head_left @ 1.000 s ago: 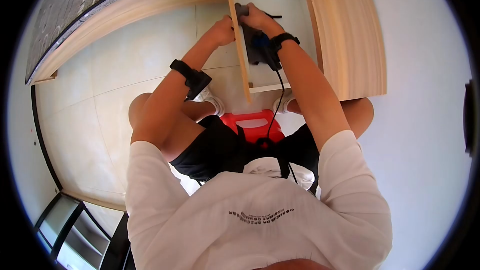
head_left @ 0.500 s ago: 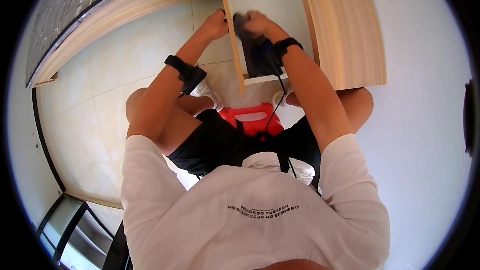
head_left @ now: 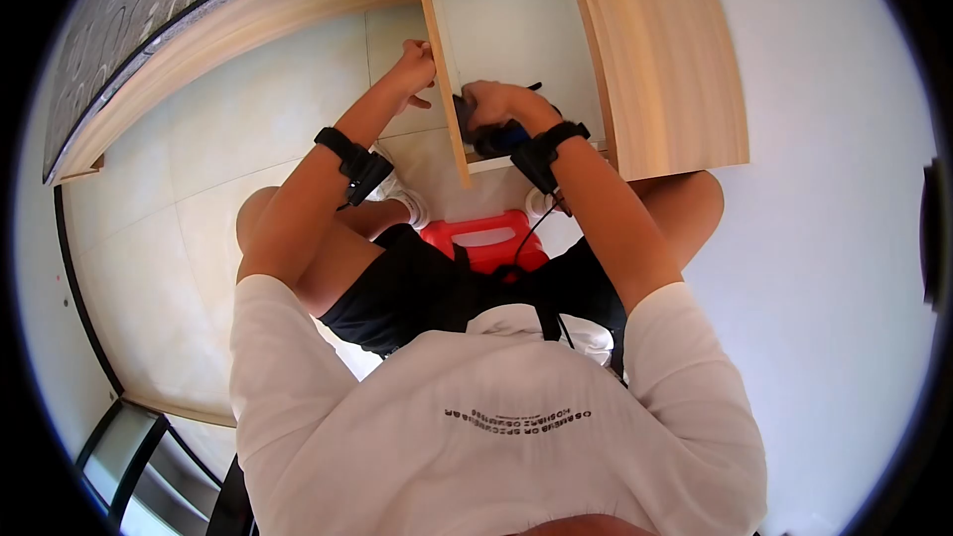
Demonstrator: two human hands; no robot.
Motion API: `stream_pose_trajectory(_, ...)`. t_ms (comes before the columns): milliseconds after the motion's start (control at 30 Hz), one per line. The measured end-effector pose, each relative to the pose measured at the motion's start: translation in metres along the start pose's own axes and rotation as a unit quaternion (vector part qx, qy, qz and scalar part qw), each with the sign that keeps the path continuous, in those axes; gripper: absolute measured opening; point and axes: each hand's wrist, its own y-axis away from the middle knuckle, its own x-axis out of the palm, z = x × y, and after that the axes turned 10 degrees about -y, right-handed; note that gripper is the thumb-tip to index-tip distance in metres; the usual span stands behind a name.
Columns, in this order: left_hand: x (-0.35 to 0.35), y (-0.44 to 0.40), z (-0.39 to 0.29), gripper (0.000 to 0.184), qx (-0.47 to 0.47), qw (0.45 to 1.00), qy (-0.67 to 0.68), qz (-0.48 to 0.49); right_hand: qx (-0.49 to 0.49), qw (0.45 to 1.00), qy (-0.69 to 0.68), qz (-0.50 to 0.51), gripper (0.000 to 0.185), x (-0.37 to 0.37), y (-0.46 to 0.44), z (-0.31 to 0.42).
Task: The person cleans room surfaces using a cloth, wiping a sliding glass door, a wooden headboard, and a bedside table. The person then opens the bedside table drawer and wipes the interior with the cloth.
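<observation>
My right hand (head_left: 493, 107) is inside the pulled-out drawer (head_left: 516, 15), near the drawer front. Its fingers are curled around a dark blue-black bundle (head_left: 488, 142), possibly soft, whose kind I cannot make out. Part of the bundle is hidden under the hand and wrist. Outside the drawer, my left hand (head_left: 417, 69) rests by the outer face of the wooden drawer front (head_left: 443, 60). A finger of that hand is stretched out below the others, and nothing shows in it. Black straps with small devices circle both wrists.
A wooden cabinet (head_left: 660, 60) stands right of the drawer. On the floor between my feet is a red object with a handle opening (head_left: 486, 238). A black cable (head_left: 537, 238) hangs from the right wrist. A wood-edged bed-like piece (head_left: 199, 65) lies upper left.
My right hand has moved down and slightly left inside the drawer, bunching the dark item near the drawer front. My left hand has shifted slightly down, with a finger now stretched away.
</observation>
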Motion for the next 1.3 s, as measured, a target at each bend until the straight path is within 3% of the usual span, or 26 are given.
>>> stream_pose_trajectory(100,0.002,0.004,-0.002,0.057,0.011,0.999,0.032,-0.008,-0.052,0.996,0.077,0.009,0.074,0.003,0.008,0.003)
stream_pose_trajectory(133,0.002,0.005,-0.003,0.057,0.014,0.999,0.031,-0.011,-0.068,0.993,0.09,-0.042,0.082,0.009,0.014,0.003)
stream_pose_trajectory(233,0.004,0.006,-0.002,0.057,0.025,0.998,0.058,-0.022,-0.06,0.995,0.052,-0.059,0.084,0.019,0.012,-0.006)
stream_pose_trajectory(433,0.005,0.003,0.001,0.059,0.027,0.999,0.041,-0.024,-0.112,0.988,0.007,-0.107,0.072,0.031,0.008,-0.024)
stream_pose_trajectory(500,0.004,0.004,0.0,0.061,0.037,0.999,0.026,-0.027,-0.118,0.963,-0.1,-0.219,0.061,0.034,0.005,-0.029)
stream_pose_trajectory(567,0.004,0.001,0.001,0.058,0.029,0.998,0.039,-0.034,-0.13,0.96,-0.094,-0.229,0.053,0.033,0.009,-0.028)
stream_pose_trajectory(767,0.003,-0.005,0.008,0.063,0.043,0.999,0.017,-0.025,-0.157,0.979,-0.091,-0.097,0.041,0.019,0.03,-0.032)
stream_pose_trajectory(833,0.004,-0.003,0.006,0.063,0.045,0.999,0.017,-0.022,-0.183,0.973,-0.14,0.01,0.04,0.01,0.029,-0.038)
stream_pose_trajectory(900,0.005,0.006,0.002,0.062,0.048,0.998,0.022,-0.033,-0.197,0.971,-0.136,0.02,0.037,0.011,0.027,-0.039)
stream_pose_trajectory(1000,0.004,-0.003,0.005,0.062,0.036,0.999,0.001,-0.04,-0.181,0.976,-0.124,-0.011,0.042,0.021,0.024,-0.036)
stream_pose_trajectory(1067,0.003,-0.003,0.004,0.062,0.035,0.999,-0.006,-0.038,-0.21,0.961,-0.104,-0.144,0.049,0.038,0.016,-0.049)
stream_pose_trajectory(1133,0.003,-0.007,0.008,0.062,0.047,0.998,-0.003,-0.03,-0.315,0.917,-0.087,-0.226,0.048,0.044,-0.003,-0.061)
stream_pose_trajectory(1233,0.001,-0.011,0.01,0.062,0.058,0.998,-0.014,-0.022,-0.297,0.899,-0.026,-0.321,0.045,0.035,-0.009,-0.05)
stream_pose_trajectory(1300,0.004,-0.006,0.012,0.062,0.07,0.997,-0.034,-0.027,-0.271,0.909,-0.037,-0.314,0.043,0.032,-0.017,-0.045)
